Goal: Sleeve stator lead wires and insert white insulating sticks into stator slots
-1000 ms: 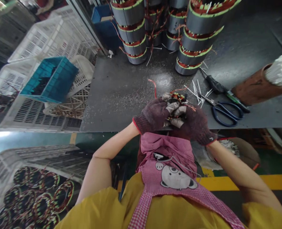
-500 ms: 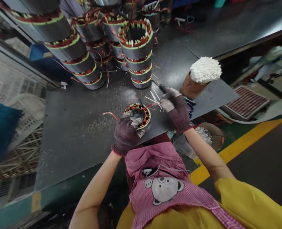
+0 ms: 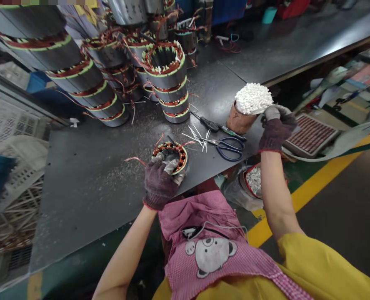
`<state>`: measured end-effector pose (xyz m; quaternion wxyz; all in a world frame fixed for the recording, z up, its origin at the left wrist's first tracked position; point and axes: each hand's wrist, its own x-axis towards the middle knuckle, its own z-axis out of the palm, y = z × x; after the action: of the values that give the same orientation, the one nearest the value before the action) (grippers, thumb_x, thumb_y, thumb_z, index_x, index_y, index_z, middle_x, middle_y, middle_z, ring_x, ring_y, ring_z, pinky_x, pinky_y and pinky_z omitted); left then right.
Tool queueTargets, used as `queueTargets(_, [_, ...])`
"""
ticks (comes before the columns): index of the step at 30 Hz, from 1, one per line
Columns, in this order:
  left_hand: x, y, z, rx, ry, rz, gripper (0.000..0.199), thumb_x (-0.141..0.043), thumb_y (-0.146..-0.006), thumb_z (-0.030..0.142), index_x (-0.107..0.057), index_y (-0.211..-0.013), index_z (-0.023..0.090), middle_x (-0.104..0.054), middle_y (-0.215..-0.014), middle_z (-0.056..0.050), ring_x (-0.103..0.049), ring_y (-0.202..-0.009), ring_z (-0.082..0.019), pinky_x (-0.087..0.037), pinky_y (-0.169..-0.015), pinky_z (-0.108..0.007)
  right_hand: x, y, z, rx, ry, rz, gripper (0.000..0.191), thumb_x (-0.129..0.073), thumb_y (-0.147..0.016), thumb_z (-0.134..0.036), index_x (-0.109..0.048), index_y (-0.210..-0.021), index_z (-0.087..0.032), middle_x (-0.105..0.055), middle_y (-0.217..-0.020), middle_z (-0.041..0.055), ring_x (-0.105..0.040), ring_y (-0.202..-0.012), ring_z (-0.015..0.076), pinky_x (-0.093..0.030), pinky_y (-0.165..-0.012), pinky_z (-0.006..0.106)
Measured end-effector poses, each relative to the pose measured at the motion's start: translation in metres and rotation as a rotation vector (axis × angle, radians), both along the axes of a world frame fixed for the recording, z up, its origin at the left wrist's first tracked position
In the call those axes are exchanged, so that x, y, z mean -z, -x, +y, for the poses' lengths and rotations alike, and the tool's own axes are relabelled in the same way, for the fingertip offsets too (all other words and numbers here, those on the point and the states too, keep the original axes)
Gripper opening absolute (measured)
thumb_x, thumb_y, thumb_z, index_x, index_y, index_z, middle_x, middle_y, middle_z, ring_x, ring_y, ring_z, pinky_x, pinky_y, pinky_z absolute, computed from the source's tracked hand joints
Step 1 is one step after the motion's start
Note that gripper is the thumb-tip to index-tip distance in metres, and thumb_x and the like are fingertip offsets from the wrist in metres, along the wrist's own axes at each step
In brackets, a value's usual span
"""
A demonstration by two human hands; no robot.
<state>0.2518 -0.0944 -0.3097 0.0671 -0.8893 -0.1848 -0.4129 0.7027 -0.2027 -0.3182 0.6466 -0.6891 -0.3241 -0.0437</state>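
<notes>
My gloved left hand (image 3: 161, 181) grips the near-left rim of a wound stator ring (image 3: 182, 160), which has red-brown windings and a pale green edge and lies on the dark table. My gloved right hand (image 3: 276, 123) is at the right side of a bundle of thin white sticks (image 3: 253, 98) standing in a brown cup (image 3: 240, 119). Its fingers are bent together against the stick ends; what they pinch is too small to make out. Between the hands lie loose white sticks (image 3: 200, 138), blue-handled scissors (image 3: 230, 148) and a dark-handled screwdriver (image 3: 208, 124).
Stacked stators (image 3: 175, 93) stand behind the ring, with taller leaning stacks (image 3: 94, 89) at the left. White plastic crates (image 3: 13, 166) are beyond the table's left edge. Below its right edge are a bag of white bits (image 3: 253, 181) and a tray of reddish parts (image 3: 311, 135).
My right hand has moved right, from above the scissors to the white stick bundle, uncovering the scissors and screwdriver. My left hand stays on the ring. The view has shifted slightly.
</notes>
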Motion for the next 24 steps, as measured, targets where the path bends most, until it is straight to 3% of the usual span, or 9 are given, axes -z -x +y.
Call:
queueTargets(2, [0.002, 0.000, 0.001, 0.012, 0.039, -0.004, 0.047, -0.089, -0.088, 0.032, -0.067, -0.128, 0.027, -0.082, -0.110, -0.008, -0.079, -0.115, -0.034, -0.057, -0.113, -0.055, -0.006, 0.003, -0.013, -0.098, -0.066, -0.016, 0.067, -0.051, -0.101, -0.091, -0.076, -0.123, -0.033, -0.086, -0.108, 0.0097, -0.069, -0.111, 0.0368, -0.059, -0.100, 0.061])
queueTargets(4, [0.003, 0.000, 0.001, 0.009, 0.092, 0.000, 0.044, -0.089, -0.088, 0.032, -0.068, -0.127, 0.027, -0.083, -0.113, -0.009, -0.079, -0.117, -0.033, -0.056, -0.117, -0.057, -0.018, 0.023, -0.024, -0.129, -0.195, -0.079, 0.056, -0.054, -0.107, -0.081, -0.078, -0.125, -0.034, -0.086, -0.110, 0.0048, -0.071, -0.106, 0.0347, -0.061, -0.095, 0.059])
queueTargets(7, [0.003, -0.002, -0.005, -0.031, 0.167, 0.017, 0.040, -0.086, -0.090, 0.034, -0.069, -0.125, 0.026, -0.083, -0.115, -0.010, -0.079, -0.118, -0.033, -0.055, -0.119, -0.058, -0.041, 0.085, -0.035, -0.076, -0.394, -0.158, 0.023, -0.068, -0.111, -0.050, -0.082, -0.125, -0.037, -0.084, -0.126, -0.0025, -0.076, -0.106, 0.0299, -0.064, -0.094, 0.052])
queueTargets(9, [0.002, -0.005, -0.012, -0.082, 0.229, 0.027, 0.039, -0.084, -0.091, 0.036, -0.069, -0.126, 0.025, -0.083, -0.118, -0.011, -0.079, -0.121, -0.034, -0.056, -0.120, -0.059, -0.055, 0.135, -0.043, -0.128, -0.395, -0.178, 0.015, -0.079, -0.106, -0.034, -0.086, -0.119, -0.035, -0.084, -0.124, -0.0001, -0.077, -0.116, 0.0289, -0.063, -0.106, 0.050])
queueTargets(10, [0.002, -0.006, -0.015, -0.112, 0.266, 0.033, 0.040, -0.083, -0.091, 0.036, -0.069, -0.127, 0.024, -0.083, -0.120, -0.012, -0.078, -0.124, -0.035, -0.055, -0.121, -0.060, -0.061, 0.158, -0.047, -0.291, -0.317, -0.145, 0.013, -0.079, -0.105, -0.031, -0.088, -0.115, -0.034, -0.085, -0.119, 0.0015, -0.079, -0.111, 0.0270, -0.065, -0.102, 0.047])
queueTargets(13, [0.002, -0.009, -0.023, -0.191, 0.355, 0.056, 0.047, -0.082, -0.091, 0.039, -0.067, -0.132, 0.022, -0.082, -0.126, -0.014, -0.074, -0.134, -0.036, -0.053, -0.124, -0.063, -0.066, 0.206, -0.063, -0.952, -0.015, 0.068, 0.013, -0.078, -0.105, -0.028, -0.088, -0.109, -0.034, -0.086, -0.119, 0.0053, -0.083, -0.105, 0.0247, -0.069, -0.090, 0.040])
queueTargets(15, [0.002, -0.009, -0.026, -0.214, 0.369, 0.063, 0.050, -0.081, -0.093, 0.042, -0.066, -0.136, 0.021, -0.081, -0.130, -0.015, -0.071, -0.139, -0.037, -0.052, -0.127, -0.064, -0.059, 0.220, -0.071, -1.219, 0.092, 0.182, 0.012, -0.078, -0.105, -0.028, -0.088, -0.109, -0.032, -0.088, -0.115, 0.0068, -0.085, -0.102, 0.0232, -0.070, -0.086, 0.035])
queueTargets(18, [0.003, -0.008, -0.030, -0.216, 0.357, 0.060, 0.051, -0.080, -0.094, 0.040, -0.065, -0.137, 0.020, -0.080, -0.133, -0.016, -0.071, -0.140, -0.036, -0.050, -0.130, -0.062, -0.044, 0.225, -0.081, -1.351, 0.181, 0.275, 0.011, -0.080, -0.104, -0.031, -0.089, -0.108, -0.028, -0.088, -0.111, 0.0095, -0.086, -0.101, 0.0228, -0.071, -0.087, 0.032])
queueTargets(24, [0.004, -0.007, -0.032, -0.202, 0.377, 0.078, 0.054, -0.082, -0.092, 0.037, -0.065, -0.140, 0.019, -0.079, -0.135, -0.017, -0.068, -0.144, -0.036, -0.049, -0.131, -0.060, -0.030, 0.223, -0.089, -1.311, 0.230, 0.384, 0.011, -0.080, -0.104, -0.035, -0.090, -0.106, -0.028, -0.089, -0.113, 0.0098, -0.087, -0.103, 0.0232, -0.072, -0.091, 0.034])
